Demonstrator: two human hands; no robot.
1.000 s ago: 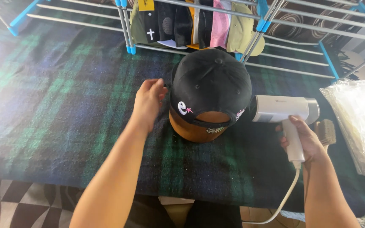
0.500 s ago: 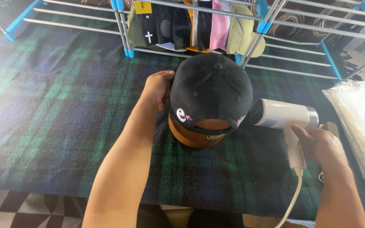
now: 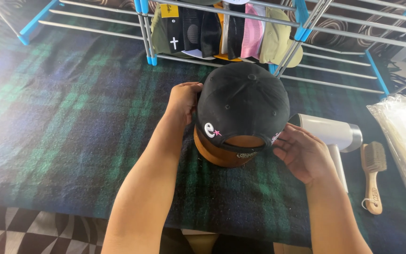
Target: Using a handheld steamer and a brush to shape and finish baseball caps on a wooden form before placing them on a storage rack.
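dark green and blue plaid cloth (image 3: 71, 117) covers the table in front of me, and behind it stands a metal rack with blue joints (image 3: 306, 28) where several folded caps (image 3: 222, 33) hang in a row.

in the middle of the cloth sits a black cap (image 3: 243, 101) pulled over a rounded brown wooden form (image 3: 219, 153). its back opening with the strap faces me, so its long axis runs from me away toward the rack. my two hands are on opposite sides of it. my left hand (image 3: 183, 101) is curled around the left edge of the cap, fingers closed on the fabric. my right hand (image 3: 301, 153) touches the lower right edge near the strap; the fingers are bent and seem to pinch the rim, but i cannot see the tips well. both hands are equally near; the cap lies between them.

just behind my right hand a white handheld steamer (image 3: 334, 134) lies on the cloth, not held. further right lies a wooden brush (image 3: 373, 174), and beside it a clear plastic bag (image 3: 405, 141).
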